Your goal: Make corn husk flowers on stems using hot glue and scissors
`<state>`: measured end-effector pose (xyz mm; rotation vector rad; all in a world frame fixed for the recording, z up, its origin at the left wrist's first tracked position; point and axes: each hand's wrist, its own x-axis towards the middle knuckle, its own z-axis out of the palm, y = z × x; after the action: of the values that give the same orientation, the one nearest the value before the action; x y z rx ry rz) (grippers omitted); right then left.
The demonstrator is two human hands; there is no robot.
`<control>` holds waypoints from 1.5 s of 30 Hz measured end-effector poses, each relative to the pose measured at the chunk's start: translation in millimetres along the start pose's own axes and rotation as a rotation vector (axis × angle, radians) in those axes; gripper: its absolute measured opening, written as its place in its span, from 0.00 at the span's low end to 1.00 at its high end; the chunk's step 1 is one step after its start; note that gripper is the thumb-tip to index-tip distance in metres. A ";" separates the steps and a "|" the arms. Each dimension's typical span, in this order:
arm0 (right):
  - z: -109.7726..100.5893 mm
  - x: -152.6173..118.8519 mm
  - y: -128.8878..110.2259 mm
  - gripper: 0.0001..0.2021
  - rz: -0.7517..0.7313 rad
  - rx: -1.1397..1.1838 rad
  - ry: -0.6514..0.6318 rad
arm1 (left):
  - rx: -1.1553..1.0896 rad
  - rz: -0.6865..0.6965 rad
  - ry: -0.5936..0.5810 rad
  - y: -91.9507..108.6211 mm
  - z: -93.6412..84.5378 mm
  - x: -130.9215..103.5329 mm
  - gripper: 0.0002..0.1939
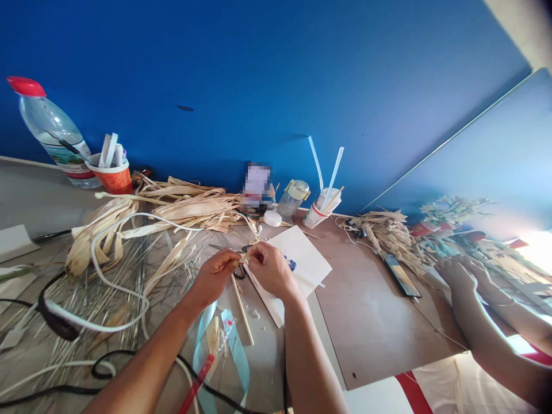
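Observation:
My left hand and my right hand meet over the middle of the table, fingertips pinched on a small pale piece between them. Its exact shape is too small to make out. Scissors partly show behind and below the fingers. A white paper sheet lies under and to the right of my right hand. Below the hands are a thin wooden stick, light blue ribbon and a red strip.
Dried husks, wires and a white cable cover the left. Along the blue partition stand a bottle, an orange cup, a jar and a cup with straws. At right, a phone lies near another person's hands.

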<state>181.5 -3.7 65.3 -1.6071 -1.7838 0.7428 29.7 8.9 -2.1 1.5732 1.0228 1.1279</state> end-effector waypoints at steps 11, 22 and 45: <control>-3.5 -1.4 -5.7 0.08 0.008 -0.022 -0.008 | 0.008 0.008 -0.018 -6.4 0.6 0.1 0.09; -5.8 1.0 3.0 0.09 0.039 0.004 0.066 | -0.011 -0.011 -0.007 -3.9 -0.8 0.0 0.09; 21.7 11.4 9.1 0.10 0.191 0.691 0.038 | -0.141 -0.122 0.189 0.5 -3.2 2.5 0.11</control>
<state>170.1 8.4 45.2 -1.3005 -1.1569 1.2413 27.2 11.8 -0.6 1.2942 1.1214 1.2526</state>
